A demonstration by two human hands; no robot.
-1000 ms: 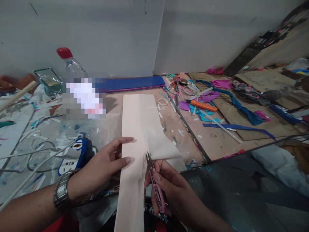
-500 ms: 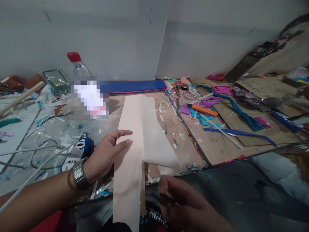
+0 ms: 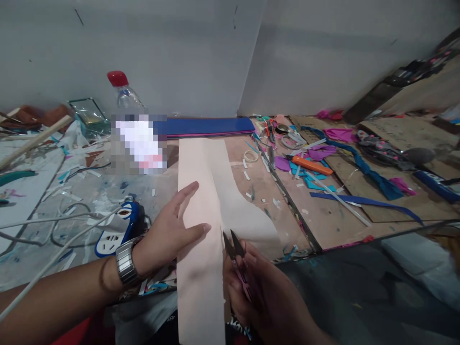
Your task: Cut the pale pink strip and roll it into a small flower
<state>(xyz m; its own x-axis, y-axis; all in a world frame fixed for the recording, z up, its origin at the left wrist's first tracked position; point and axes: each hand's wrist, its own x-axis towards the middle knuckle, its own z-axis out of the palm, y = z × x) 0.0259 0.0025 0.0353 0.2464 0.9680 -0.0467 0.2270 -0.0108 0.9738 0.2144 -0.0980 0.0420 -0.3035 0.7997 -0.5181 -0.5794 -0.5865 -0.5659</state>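
A long pale pink sheet [image 3: 199, 206] runs over the table's front edge, above a whitish sheet [image 3: 237, 206] with a curved right side. My left hand [image 3: 174, 230], with a metal watch at the wrist, rests on the pink sheet's left side, thumb and fingers spread. In my right hand [image 3: 258, 287] are small pink-handled snips [image 3: 239, 268], their two dark blades apart. The blade tips are at the pink sheet's right edge, where it meets the whitish sheet.
A red-capped bottle [image 3: 129, 98] stands behind a blue and white power strip [image 3: 118, 230] with cables at left. Blue strips [image 3: 208, 126] lie by the wall. An orange cutter [image 3: 311, 165], tape roll [image 3: 250, 156] and coloured scraps are at right.
My right hand has moved up to the sheet's edge, and the open snips now show clearly. My left hand has shifted slightly, its thumb and fingers wider apart. The pink sheet's lower part has shifted right.
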